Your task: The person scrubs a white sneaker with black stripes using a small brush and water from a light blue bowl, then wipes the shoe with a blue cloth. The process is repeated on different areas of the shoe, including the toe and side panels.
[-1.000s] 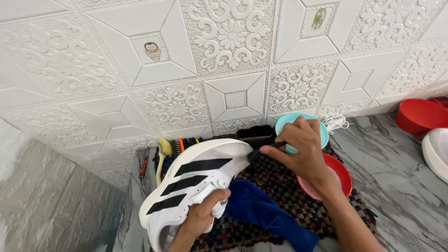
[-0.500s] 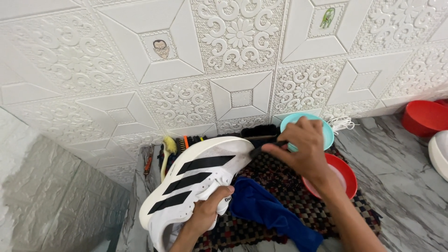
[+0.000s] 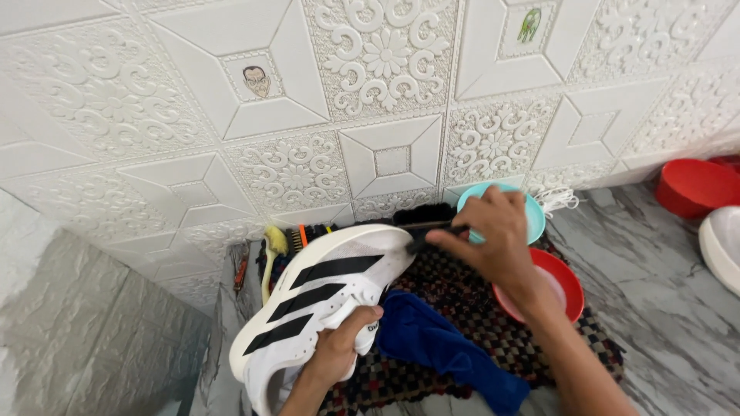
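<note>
Against the embossed white wall panels [image 3: 370, 92], on a checkered woven mat [image 3: 462, 285] spread over the grey marbled floor [image 3: 655, 270], a white sneaker with three black stripes [image 3: 324, 296] is tipped up on its side, its toe pointing toward the wall and its sole edge turned outward; the left hand [image 3: 339, 347] is curled around the heel end from below, fingers closed on the shoe, which seems to prop it steady and present the toe for scrubbing; the right hand [image 3: 497, 239] reaches in from the right, fingers pinched together around the thin dark handle of a black brush [image 3: 424, 219] whose bristle head lies right at the sneaker's toe, touching or just beside it; a blue cloth [image 3: 439, 350] lies crumpled on the mat just beside the shoe, likely kept close for wiping; under and behind the right hand sit a teal bowl [image 3: 528, 216] against the wall and a red bowl [image 3: 566, 281] nearer the mat's right edge, both within easy dipping reach; several other brushes [image 3: 277, 243], one yellow-tipped, lie along the mat's wall-side edge to the left of the shoe; farther right on the floor, well apart, stand a red basin [image 3: 694, 185] and part of a white basin [image 3: 724, 246]
</note>
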